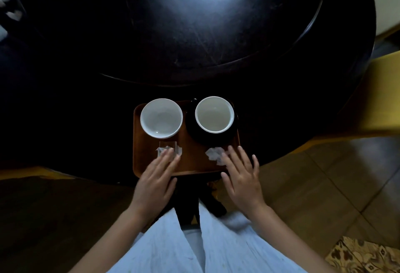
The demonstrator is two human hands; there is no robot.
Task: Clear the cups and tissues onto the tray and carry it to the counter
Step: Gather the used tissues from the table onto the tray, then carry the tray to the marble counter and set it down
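Rectangular brown wooden tray [190,165] at near edge of dark round counter [194,35]. On tray, far left: white ceramic cup [161,118]. Far right: second white cup [214,114] on black saucer [194,134]. Near left: crumpled white tissue [167,149] under left hand [154,183] fingertips. Near right: second tissue [213,153] beside right hand [242,177]. Both grips released, fingers flat, spread over tray's near edge.
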